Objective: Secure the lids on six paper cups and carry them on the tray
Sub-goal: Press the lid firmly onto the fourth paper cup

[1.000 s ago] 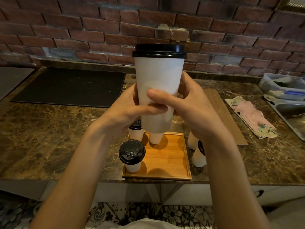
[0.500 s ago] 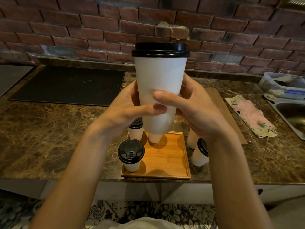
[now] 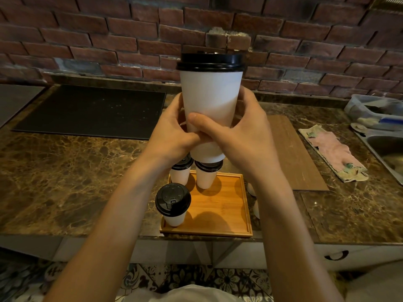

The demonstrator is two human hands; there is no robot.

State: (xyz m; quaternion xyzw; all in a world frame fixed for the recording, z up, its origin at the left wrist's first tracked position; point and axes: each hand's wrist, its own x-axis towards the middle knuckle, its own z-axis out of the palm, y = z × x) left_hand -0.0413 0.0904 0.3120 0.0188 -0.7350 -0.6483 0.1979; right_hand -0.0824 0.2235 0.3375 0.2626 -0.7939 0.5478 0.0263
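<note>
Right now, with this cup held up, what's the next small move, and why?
Probably lower the cup onto the tray, in its bare front-right corner: its lid looks seated, and three capped cups already stand at left and back.

**A:** Bright or dim?
**B:** Dim and warm. The white cup (image 3: 210,99) is brightest, with a slanting shadow across its side.
**A:** Where is the light?
**B:** To the left. The small cup (image 3: 173,202) throws its shadow rightward on the tray (image 3: 229,205).
**A:** Distortion?
**B:** The brick wall (image 3: 87,29) and desk (image 3: 65,171) bow towards the edges, and the bottom edge is soft.
</note>
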